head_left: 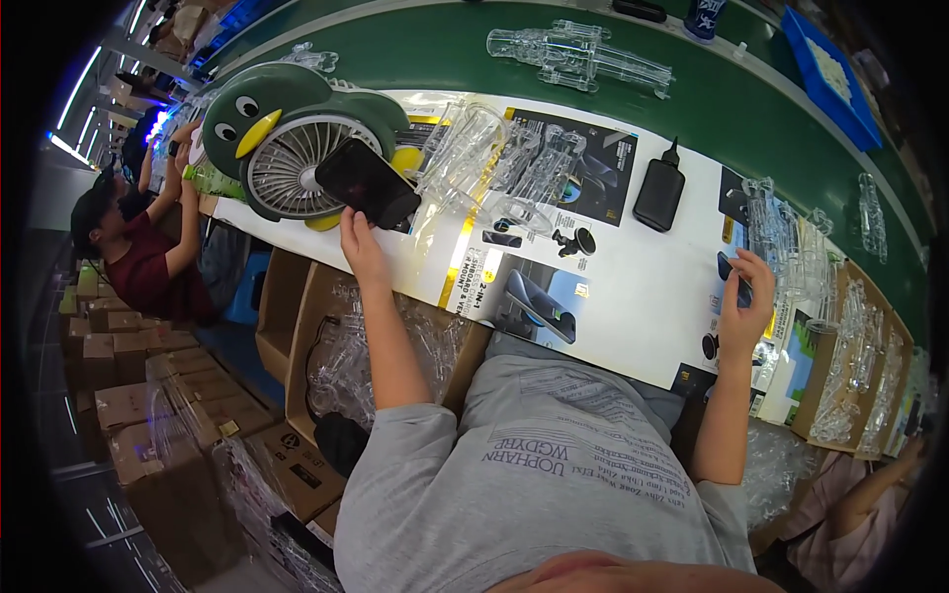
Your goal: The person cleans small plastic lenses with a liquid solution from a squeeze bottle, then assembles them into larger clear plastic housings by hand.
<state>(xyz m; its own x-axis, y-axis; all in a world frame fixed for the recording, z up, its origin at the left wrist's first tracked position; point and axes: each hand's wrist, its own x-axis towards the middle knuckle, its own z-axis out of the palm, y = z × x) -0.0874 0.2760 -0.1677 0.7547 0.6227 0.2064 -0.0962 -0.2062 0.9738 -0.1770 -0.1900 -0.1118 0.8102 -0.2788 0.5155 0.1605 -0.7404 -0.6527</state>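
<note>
A black smartphone (368, 183) leans in front of a penguin-shaped desk fan (287, 148) with a grey grille. My left hand (364, 247) has its fingers closed at the phone's lower left edge. On the right, my right hand (745, 308) rests over the printed white sheet (633, 296), fingers bent but apart, with a dark shape beside and between them that looks like part of the print. Clear plastic toy-gun-like parts (776, 232) lie just beyond that hand. More clear plastic pieces (504, 163) are heaped between the fan and a black squeeze bottle (659, 188).
Another clear assembly (583, 59) lies on the green tabletop (435, 49). A blue tray (830, 79) with small white pieces stands far right. Cardboard boxes of clear parts sit at right (850, 366) and below the table's left edge (316, 326). Other people work on both sides.
</note>
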